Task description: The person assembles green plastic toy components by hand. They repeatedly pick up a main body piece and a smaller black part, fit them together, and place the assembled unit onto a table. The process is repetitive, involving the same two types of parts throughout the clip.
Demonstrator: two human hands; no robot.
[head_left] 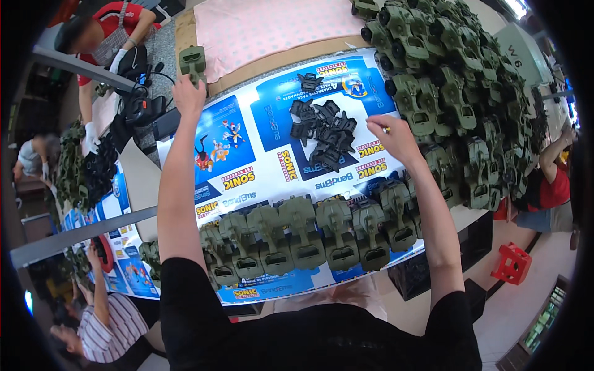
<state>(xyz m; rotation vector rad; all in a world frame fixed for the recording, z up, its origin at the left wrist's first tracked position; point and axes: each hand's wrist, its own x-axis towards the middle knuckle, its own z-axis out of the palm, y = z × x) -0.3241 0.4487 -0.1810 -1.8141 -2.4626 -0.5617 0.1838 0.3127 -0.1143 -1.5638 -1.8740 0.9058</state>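
My left hand (188, 99) is stretched out to the far left of the table, fingers closed on the near end of an olive-green toy vehicle (192, 59). On the right, my right hand (395, 137) hovers beside a pile of black plastic parts (327, 130), fingers curled in. A small yellowish bit shows between them, too little to name. One more black part (310, 81) lies just beyond the pile. Between my forearms, a row of green toy vehicles (297, 232) stands along the table's near edge.
Many green toy vehicles (427, 86) are stacked at the right. Printed blue-and-white sheeting (266, 167) covers the table, with pink cloth (278, 31) beyond. A grey metal bar (86, 235) runs along the left. Co-workers sit left and right; a red stool (512, 264) stands on the floor.
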